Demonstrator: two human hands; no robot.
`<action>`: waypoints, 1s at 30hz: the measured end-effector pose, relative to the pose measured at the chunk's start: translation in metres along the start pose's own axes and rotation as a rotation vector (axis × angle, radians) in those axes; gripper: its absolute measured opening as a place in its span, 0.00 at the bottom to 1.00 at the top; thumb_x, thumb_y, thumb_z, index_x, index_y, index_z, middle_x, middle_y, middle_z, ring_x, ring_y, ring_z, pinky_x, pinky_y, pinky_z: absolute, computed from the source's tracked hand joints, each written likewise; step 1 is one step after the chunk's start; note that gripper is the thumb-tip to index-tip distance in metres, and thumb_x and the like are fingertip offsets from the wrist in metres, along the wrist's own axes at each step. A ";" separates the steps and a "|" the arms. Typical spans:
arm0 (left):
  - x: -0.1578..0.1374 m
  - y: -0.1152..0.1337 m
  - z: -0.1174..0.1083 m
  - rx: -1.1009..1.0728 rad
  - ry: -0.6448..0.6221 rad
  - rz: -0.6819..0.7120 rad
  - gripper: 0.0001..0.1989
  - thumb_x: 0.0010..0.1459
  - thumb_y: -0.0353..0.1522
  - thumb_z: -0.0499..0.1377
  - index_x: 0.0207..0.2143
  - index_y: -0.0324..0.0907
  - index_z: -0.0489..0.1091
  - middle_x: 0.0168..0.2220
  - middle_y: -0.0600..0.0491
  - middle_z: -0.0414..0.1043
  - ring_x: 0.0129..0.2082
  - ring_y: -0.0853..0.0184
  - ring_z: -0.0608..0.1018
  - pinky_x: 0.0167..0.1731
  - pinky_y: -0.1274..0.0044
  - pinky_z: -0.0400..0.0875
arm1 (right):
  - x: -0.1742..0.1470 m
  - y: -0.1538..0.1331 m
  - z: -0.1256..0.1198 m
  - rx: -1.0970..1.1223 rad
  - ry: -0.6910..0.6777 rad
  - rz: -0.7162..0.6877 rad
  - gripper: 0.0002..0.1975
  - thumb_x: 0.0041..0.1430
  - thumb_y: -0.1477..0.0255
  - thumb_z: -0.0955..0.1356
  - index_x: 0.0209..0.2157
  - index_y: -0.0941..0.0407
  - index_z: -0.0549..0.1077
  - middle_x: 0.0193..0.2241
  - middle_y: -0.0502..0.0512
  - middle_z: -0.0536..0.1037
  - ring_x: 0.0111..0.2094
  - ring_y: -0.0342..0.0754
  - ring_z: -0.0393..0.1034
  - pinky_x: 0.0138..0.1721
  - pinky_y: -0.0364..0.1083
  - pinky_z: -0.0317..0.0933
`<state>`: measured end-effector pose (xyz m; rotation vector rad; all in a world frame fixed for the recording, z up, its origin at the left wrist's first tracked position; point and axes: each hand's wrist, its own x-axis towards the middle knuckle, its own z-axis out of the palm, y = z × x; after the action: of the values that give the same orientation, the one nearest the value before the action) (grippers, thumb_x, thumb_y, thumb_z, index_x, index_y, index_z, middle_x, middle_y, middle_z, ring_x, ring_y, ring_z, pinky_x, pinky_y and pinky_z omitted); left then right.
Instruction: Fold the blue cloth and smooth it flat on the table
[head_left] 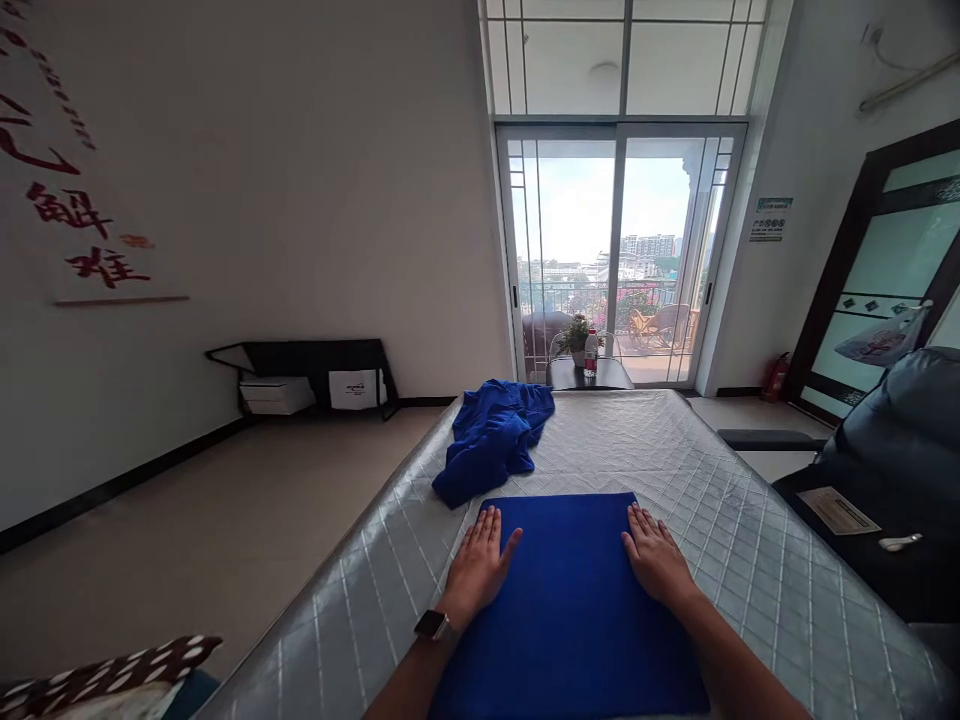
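Wrinkles could get dragged into the flat blue cloth if the left hand or right hand is slid unevenly; both are laid palm-down near its far corners, fingers nearly together, nothing pinched. It's squared off, pretty smooth, spread on quilted mattress, crumpled blue cloth bunched beyond.

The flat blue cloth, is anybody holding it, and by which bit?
Nothing is held: the left hand and right hand lie open on the flat blue cloth, near its far corners.
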<state>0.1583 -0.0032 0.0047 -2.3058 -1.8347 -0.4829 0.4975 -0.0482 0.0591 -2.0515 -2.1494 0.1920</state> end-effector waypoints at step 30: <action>-0.004 0.013 -0.040 -0.016 -0.057 -0.060 0.40 0.67 0.52 0.34 0.67 0.31 0.52 0.68 0.40 0.51 0.68 0.57 0.54 0.65 0.65 0.51 | -0.019 -0.005 -0.010 -0.034 -0.120 0.050 0.35 0.67 0.57 0.47 0.69 0.61 0.40 0.70 0.52 0.38 0.70 0.48 0.30 0.68 0.52 0.30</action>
<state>0.1637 -0.0232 0.0419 -2.3041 -1.9380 -0.4457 0.4953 -0.0674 0.0694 -2.1664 -2.1847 0.2935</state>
